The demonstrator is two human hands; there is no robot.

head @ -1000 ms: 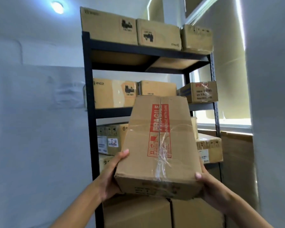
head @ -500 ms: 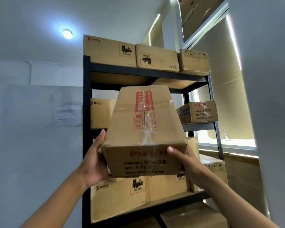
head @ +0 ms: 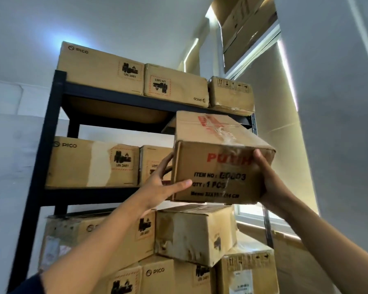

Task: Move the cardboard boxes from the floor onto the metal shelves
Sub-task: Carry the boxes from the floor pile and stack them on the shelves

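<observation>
Brown taped cardboard box w/ red print (head: 217, 166) is up at the right end of the 2nd level of the black metal shelf unit (head: 51, 132), tilted, far end nosing in. Left hand (head: 157, 185) grips its left side, thumb across the front; right hand (head: 268, 177) grips the right edge. Level it, slide straight back beside the small brown box (head: 153, 164), w/o catching the upper shelf lip or right post; push from the front face.

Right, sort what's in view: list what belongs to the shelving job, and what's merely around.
Job: held cardboard box, left hand, right hand, black metal shelving, PICO boxes already shelved.
Around: window, white wall.
</observation>
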